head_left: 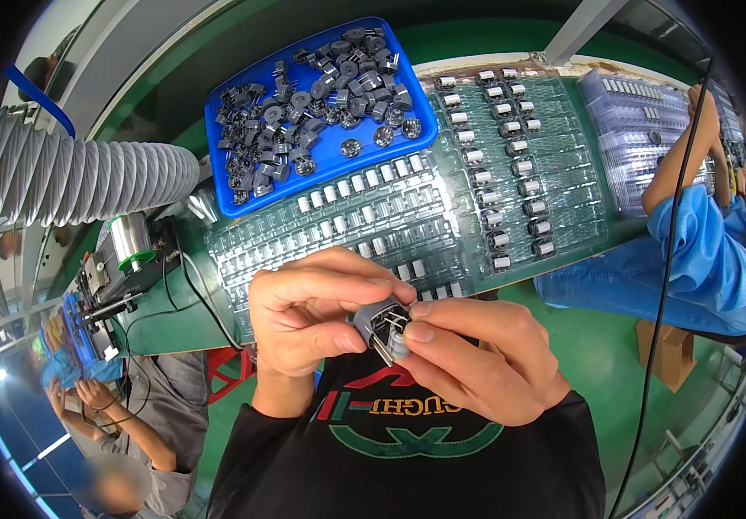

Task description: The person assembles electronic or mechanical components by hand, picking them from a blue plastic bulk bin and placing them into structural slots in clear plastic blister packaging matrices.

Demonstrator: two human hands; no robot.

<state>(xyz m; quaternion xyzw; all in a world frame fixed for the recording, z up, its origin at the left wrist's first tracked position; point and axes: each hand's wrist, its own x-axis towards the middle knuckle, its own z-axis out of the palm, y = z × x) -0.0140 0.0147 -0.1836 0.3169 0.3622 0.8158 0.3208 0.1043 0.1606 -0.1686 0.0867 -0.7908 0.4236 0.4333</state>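
In front of my chest, my left hand (299, 316) pinches a small dark grey plug housing (376, 317) between thumb and fingers. Metal pins stick out of its lower side, and thin wire leads show at its open face. My right hand (490, 355) is closed too, its thumb and forefinger pressed on a small light grey part (398, 343) at the housing's right side. Whether that part is fixed to the housing cannot be made out. Just beyond my hands lies a transparent blister tray (260, 238) with white cylindrical parts in some pockets.
A blue bin (364, 164) full of dark grey plug parts stands behind. Another blister tray (572, 173) holds rows of white-topped parts; stacked trays (624, 138) lie further right. At left are a ribbed duct (87, 173) and solder spool (132, 242). Co-workers sit on both sides.
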